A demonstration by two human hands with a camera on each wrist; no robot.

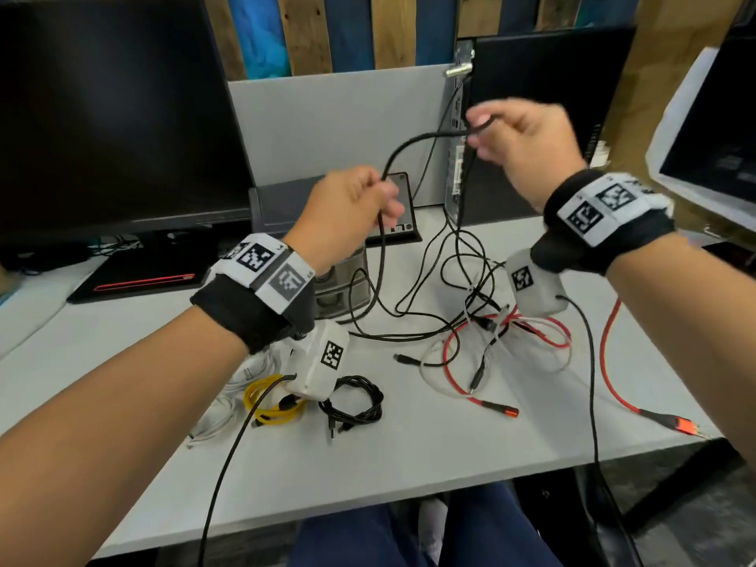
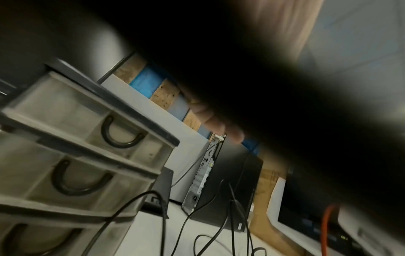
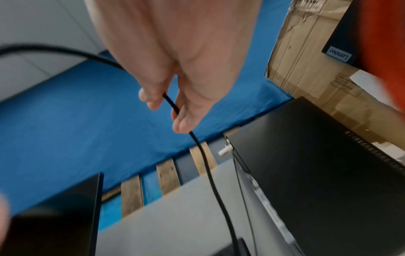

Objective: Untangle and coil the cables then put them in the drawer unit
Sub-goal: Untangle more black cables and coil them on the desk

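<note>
the long thin black cable (image 1: pixel 413 142) is lifted above the counter (image 1: pixel 409 452), strung in an arc between both hands. the right hand (image 1: pixel 527 145) holds it higher, near the black computer tower (image 1: pixel 544 100); its fingers (image 3: pixel 153 97) are curled round the cable, which in the right wrist view runs out between thumb and fingertips and drops toward the grey partition panel (image 1: pixel 339 124). the left hand (image 1: pixel 347 214) sits lower and nearer, fingers closed round the same cable, which falls from it in a long strand to the counter. the left wrist view is mostly dark and shows only blurred fingertips.

both strands hang into the tangle of black, red and white cables (image 1: pixel 491 321) lying on the counter below the right hand. a red braided cable with an orange plug (image 1: pixel 613 362) trails from that tangle to the right edge of the counter. nearer the person, beneath the left wrist, lie three coils side by side: a white coiled cable (image 1: pixel 229 399), a yellow coiled cable (image 1: pixel 270 403) and a black coiled cable (image 1: pixel 356 403).

the translucent grey plastic drawer unit (image 2: pixel 83 155) stands on the counter just behind the left hand, its drawers with dark curved handles closed. a large black monitor (image 1: pixel 110 116) stands at the left rear, with a black laptop with a red stripe (image 1: pixel 143 276) flat below it.
</note>
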